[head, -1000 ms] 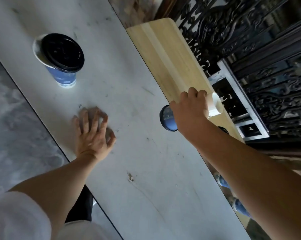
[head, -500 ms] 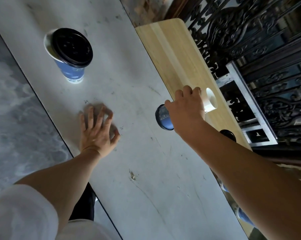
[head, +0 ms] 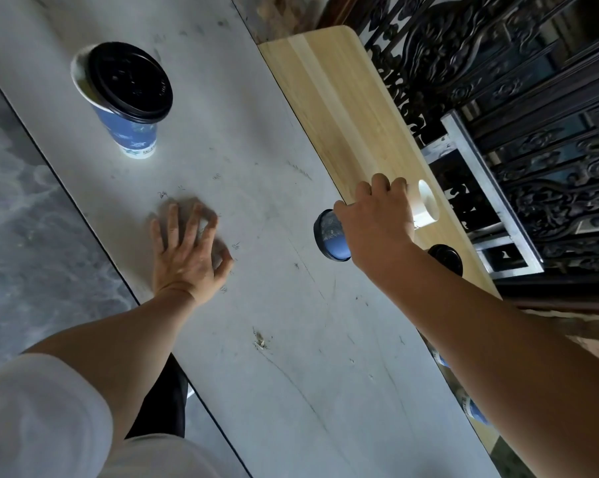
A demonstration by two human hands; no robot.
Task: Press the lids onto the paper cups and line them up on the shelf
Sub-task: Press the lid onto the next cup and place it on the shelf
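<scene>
Head view: the right hand [head: 377, 229] grips a lidded blue paper cup [head: 332, 239] on its side over the near edge of the wooden shelf [head: 332, 98]. It has barely moved in the last second, so the cup is not yet set down. The left hand [head: 188, 257] stays spread flat on the table [head: 291, 374] — beyond it waits a cup with its lid askew [head: 129, 84].

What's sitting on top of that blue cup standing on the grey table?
A black lid rests on the blue cup, off-centre, leaving some white rim bare. The lid hides the inside.

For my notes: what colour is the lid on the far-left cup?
The lid is black; the head view shows it.
</scene>
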